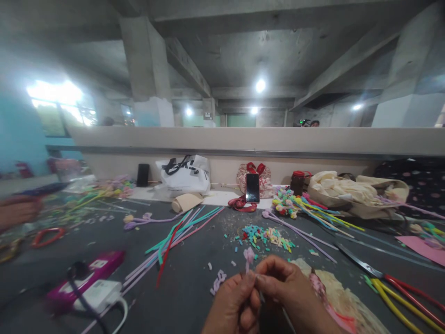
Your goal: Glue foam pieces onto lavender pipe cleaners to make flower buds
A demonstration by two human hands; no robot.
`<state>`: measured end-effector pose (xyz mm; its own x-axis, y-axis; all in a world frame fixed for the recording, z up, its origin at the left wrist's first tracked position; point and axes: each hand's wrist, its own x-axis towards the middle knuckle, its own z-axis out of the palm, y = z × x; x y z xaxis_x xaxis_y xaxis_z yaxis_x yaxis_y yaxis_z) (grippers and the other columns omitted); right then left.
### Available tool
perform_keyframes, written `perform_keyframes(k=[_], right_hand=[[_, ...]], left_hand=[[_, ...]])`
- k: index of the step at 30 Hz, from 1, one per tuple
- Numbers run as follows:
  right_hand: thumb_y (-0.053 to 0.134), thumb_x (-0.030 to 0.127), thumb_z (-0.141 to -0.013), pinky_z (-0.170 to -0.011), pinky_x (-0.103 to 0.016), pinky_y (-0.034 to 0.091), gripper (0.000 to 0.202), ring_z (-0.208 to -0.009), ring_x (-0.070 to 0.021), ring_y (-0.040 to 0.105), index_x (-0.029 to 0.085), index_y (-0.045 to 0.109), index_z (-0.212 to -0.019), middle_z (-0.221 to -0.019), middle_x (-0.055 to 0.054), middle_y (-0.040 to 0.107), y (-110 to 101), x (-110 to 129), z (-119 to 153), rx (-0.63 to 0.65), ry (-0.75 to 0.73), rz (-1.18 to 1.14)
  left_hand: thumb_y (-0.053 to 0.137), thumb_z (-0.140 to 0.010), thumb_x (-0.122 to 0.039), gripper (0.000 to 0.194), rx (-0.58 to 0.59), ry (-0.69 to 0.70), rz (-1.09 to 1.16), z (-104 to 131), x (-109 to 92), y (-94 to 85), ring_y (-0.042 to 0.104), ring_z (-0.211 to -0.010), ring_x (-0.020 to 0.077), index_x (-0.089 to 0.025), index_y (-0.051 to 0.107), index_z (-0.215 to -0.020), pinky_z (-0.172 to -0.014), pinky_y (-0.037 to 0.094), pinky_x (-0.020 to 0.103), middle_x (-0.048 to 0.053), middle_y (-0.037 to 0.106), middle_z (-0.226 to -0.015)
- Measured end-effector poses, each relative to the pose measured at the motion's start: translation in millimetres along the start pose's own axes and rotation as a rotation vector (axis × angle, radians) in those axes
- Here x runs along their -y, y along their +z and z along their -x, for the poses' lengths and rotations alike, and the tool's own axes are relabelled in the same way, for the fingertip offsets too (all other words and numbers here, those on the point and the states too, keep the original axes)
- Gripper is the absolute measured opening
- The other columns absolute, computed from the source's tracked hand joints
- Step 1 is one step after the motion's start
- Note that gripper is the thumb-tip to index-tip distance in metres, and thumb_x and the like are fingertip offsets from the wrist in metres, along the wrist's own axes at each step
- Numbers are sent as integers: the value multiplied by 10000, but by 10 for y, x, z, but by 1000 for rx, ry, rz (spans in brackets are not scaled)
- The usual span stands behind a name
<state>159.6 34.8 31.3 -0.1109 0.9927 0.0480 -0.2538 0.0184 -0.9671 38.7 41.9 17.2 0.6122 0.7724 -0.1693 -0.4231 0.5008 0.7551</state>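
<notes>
My left hand (233, 304) and my right hand (290, 290) meet at the front middle of the table, fingers pinched together. Between their fingertips is a small lilac pipe-cleaner flower (249, 256), whose fuzzy head sticks up above my thumbs. A thin pale stem (288, 320) runs down below the hands; where it joins is hidden by the fingers. Just left of my left hand lie short lilac pieces (218, 282). Beyond the hands is a pile of cut pieces (266, 236) in teal, yellow, pink and red.
Scissors (373, 271) with red handles lie right. Pipe cleaners (163, 250), a purple power strip (90, 278) and a white charger (100, 297) occupy the left. A phone (252, 188) leans at the back beside finished flowers (287, 204). Another person's hand (19, 213) is at far left.
</notes>
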Motion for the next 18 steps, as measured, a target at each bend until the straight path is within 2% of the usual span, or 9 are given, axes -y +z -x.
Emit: perform_keyframes(k=[3, 5, 6, 10, 12, 15, 18], right_hand=[[698, 311, -580, -332, -134, 285, 228, -335, -18, 398, 148, 539, -571, -507, 51, 536, -48, 49, -6, -27, -41, 8], [688, 289, -560, -311, -137, 282, 219, -344, -14, 413, 146, 523, -546, -663, 18, 581, -106, 113, 8, -35, -74, 14], [676, 278, -560, -307, -140, 288, 203, -344, -21, 422, 147, 521, -545, -672, 11, 586, -134, 147, 20, -31, -86, 34], [580, 197, -619, -292, -147, 284, 107, -280, -36, 401, 163, 491, -571, -454, 58, 514, -198, 199, 68, -22, -38, 195], [529, 124, -611, -284, -145, 278, 110, -261, -32, 411, 175, 443, -565, -487, 67, 529, -222, 155, 78, -37, 20, 260], [492, 79, -616, -318, -149, 320, 97, -320, -53, 483, 174, 473, -612, -525, 58, 568, -280, 83, 88, -7, 64, 336], [531, 103, -640, -365, -154, 356, 58, -413, -82, 546, 160, 539, -649, -509, 44, 585, -342, 97, 108, 18, 85, 389]], left_hand=[[607, -591, -508, 378, -23, 4, -11, -26, 13, -24, 158, -209, 2, -169, 452, -534, -282, 72, 148, -111, 288, -250], [604, -602, -498, 368, -55, 6, -39, -48, 25, -55, 154, -215, -2, -170, 449, -538, -283, 69, 143, -112, 286, -258], [607, -601, -493, 363, -77, 10, -52, -56, 30, -68, 150, -223, -7, -170, 451, -547, -286, 71, 138, -111, 302, -274], [596, -605, -498, 352, -216, 70, -101, -53, 28, -78, 183, -260, -16, -167, 511, -687, -291, 109, 129, -84, 459, -412], [578, -623, -490, 353, -274, 80, -115, -31, 20, -65, 239, -283, -9, -161, 536, -747, -296, 137, 126, -64, 502, -467], [547, -662, -447, 314, -291, 52, -94, -2, 14, -55, 309, -317, 3, -146, 554, -751, -312, 173, 117, -39, 527, -490], [557, -660, -432, 306, -266, 58, -107, 2, 22, -61, 358, -326, 11, -134, 558, -730, -321, 208, 118, -21, 552, -497]])
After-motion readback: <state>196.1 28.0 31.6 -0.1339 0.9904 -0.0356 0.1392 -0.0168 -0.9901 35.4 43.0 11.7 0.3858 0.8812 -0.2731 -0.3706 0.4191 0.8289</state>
